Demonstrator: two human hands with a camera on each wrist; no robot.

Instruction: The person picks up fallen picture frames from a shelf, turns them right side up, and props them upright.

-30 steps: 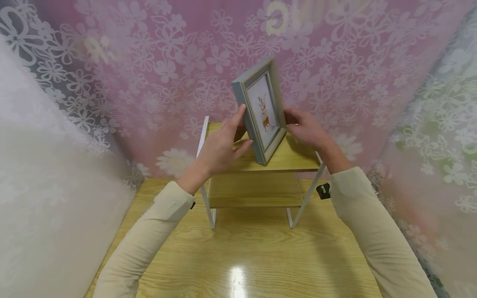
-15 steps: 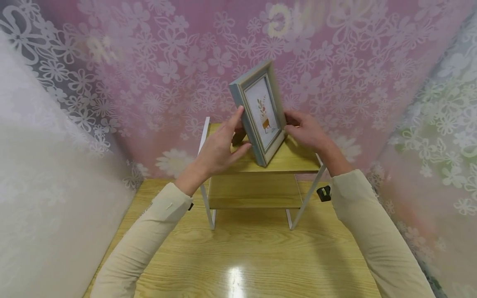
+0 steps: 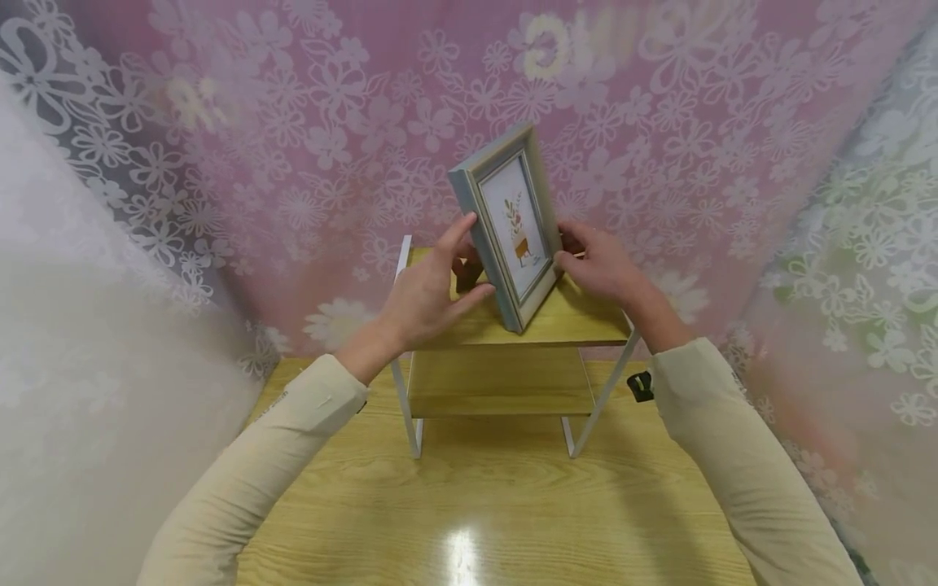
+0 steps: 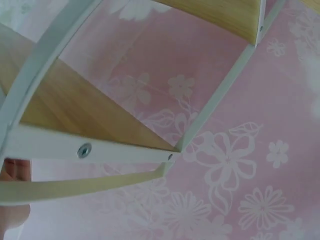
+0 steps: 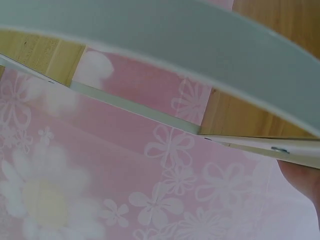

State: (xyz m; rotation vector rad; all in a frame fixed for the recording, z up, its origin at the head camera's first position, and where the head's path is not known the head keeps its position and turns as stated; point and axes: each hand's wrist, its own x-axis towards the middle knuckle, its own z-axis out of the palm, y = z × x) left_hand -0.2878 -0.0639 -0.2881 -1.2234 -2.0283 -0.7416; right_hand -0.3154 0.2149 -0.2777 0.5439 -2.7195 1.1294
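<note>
A blue-grey picture frame (image 3: 516, 224) with a potted-plant print stands tilted on the upper board (image 3: 586, 325) of a small two-tier shelf. In the head view its face is angled to the right. My left hand (image 3: 425, 293) holds its left side, with index fingertip and thumb at the edge and the other fingers partly hidden behind. At the lower right edge, my right hand (image 3: 601, 262) pinches the frame, thumb in front and fingers behind. The wrist views show only slivers of the left hand (image 4: 14, 217) and right hand (image 5: 302, 180) beyond the shelf's metal sides.
The shelf has white metal legs (image 3: 602, 399) and a lower wooden board (image 3: 498, 382). Pink flowered sheeting (image 3: 330, 163) hangs behind, with pale sheeting at both sides. A small black object (image 3: 641, 387) shows beside the right cuff. Wood-patterned flooring (image 3: 366, 505) lies in front.
The picture frame has turned slightly so that more of its face shows, and its top has come a little down and left. Both hands have stayed on its sides.
</note>
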